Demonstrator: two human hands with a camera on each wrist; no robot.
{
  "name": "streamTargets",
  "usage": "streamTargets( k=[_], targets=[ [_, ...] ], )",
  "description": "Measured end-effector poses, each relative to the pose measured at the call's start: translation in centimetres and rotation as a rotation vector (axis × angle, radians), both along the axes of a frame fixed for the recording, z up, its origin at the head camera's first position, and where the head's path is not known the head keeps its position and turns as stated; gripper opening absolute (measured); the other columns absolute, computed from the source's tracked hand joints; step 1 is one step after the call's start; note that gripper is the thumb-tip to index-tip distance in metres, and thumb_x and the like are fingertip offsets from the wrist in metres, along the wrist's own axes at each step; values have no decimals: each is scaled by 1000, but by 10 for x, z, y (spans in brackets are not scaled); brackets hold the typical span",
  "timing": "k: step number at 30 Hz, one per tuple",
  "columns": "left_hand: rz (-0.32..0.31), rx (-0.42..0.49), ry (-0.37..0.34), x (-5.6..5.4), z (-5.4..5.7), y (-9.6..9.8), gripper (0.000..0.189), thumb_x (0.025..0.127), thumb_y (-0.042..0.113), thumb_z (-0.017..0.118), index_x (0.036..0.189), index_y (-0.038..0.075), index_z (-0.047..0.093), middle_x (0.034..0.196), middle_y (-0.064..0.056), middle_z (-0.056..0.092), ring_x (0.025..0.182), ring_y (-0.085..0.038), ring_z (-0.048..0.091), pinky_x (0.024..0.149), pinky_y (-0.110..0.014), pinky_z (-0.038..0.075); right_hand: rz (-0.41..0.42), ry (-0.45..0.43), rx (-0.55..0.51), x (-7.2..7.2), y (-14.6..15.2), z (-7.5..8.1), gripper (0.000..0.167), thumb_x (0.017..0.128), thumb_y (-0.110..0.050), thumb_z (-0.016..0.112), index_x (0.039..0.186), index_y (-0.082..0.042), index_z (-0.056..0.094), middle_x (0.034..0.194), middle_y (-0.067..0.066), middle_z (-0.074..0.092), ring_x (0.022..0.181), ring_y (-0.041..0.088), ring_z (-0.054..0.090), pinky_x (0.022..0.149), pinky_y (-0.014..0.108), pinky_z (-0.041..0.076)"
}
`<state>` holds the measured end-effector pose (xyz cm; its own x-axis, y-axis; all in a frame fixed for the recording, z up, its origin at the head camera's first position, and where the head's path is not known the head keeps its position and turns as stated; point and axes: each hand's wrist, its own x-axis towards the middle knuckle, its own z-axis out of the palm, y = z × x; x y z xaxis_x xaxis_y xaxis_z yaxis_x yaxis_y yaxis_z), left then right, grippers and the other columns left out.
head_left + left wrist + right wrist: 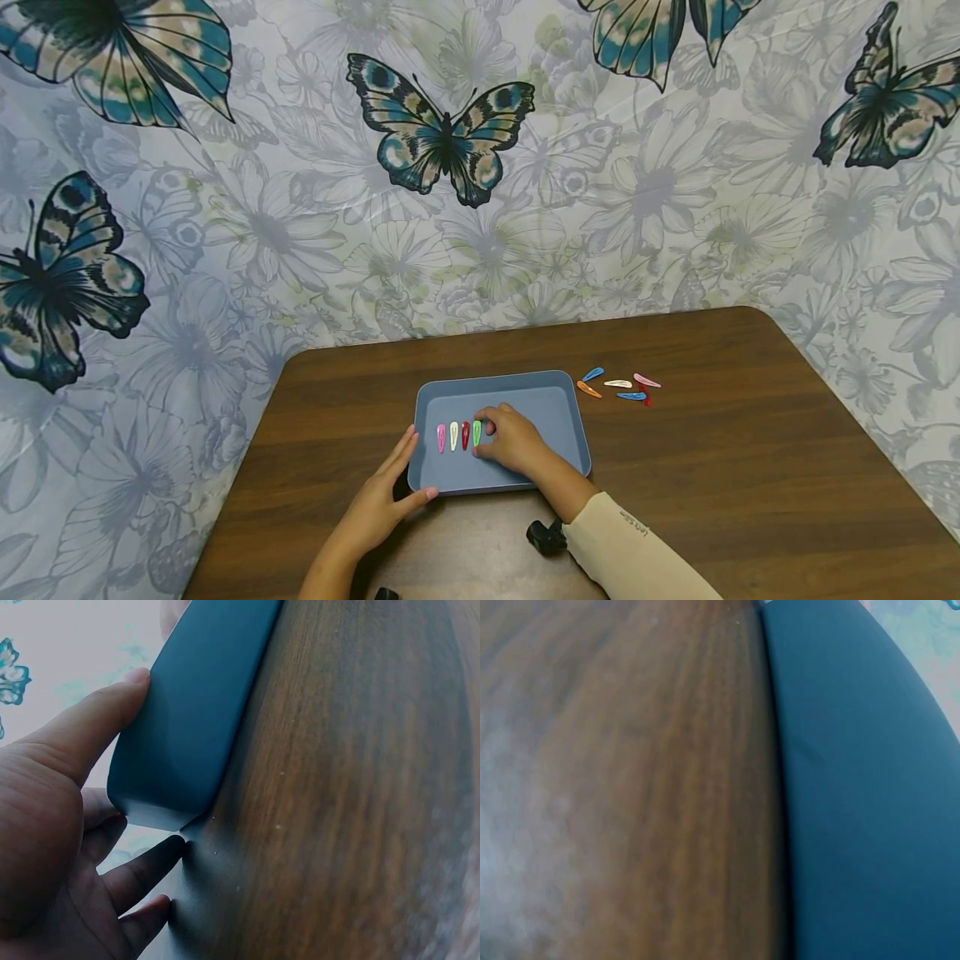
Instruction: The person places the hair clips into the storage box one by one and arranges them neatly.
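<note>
A grey-blue tray (517, 392) lies on the table. In it stand a pink hair clip (441, 438), a white hair clip (453, 436), a red hair clip (465, 435) and a green hair clip (477, 432), side by side in a row. My right hand (513, 440) reaches over the tray's front wall and pinches the green clip by its two ends, between thumb and fingers. At the tray's front left corner is my left hand (378, 500), its fingers extended along the side and its thumb against the front wall. The right wrist view shows neither the right hand nor the clips.
Loose hair clips lie right of the tray: a blue clip (592, 374), an orange clip (588, 389), a white clip (618, 383), a pink clip (647, 380), another blue clip (631, 396) and a red clip (646, 398), the last partly covered. Behind the brown table (712, 467) hangs a butterfly-patterned cloth (600, 250).
</note>
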<state>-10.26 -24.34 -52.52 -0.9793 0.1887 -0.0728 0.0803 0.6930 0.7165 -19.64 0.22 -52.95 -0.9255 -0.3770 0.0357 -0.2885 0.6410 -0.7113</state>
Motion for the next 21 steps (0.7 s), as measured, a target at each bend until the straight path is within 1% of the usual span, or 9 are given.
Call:
streamTargets(
  k=[4,8,13,21],
  targets=[
    [-9,14,6,0,-1,0,95,87,55,73,163,27,23,172,11,11,156,-27,20,121,-64,25,6,10,-10,0,1,0,52,77,-22,88,123,-7,69,86,2,55,69,9,44,63,23,37],
    [-11,15,7,0,0,-1,95,87,56,72,163,26,23,172,9,12,156,-27,20,121,-64,25,0,10,-25,0,1,0,52,78,-24,87,123,-7,68,86,2,56,70,8,45,65,23,37],
    [-9,12,5,0,0,0,95,87,56,72,163,27,23,172,9,12,156,-27,21,121,-64,25,-16,16,-66,0,1,0,51,79,-25,86,122,-5,68,86,4,59,69,8,46,64,23,39],
    [-9,-1,12,-1,-1,0,95,87,56,72,163,26,23,172,9,12,156,-28,22,120,-64,25,-45,8,-110,-2,2,2,49,82,-24,84,123,-3,68,87,5,64,69,7,50,67,24,45]
  ],
)
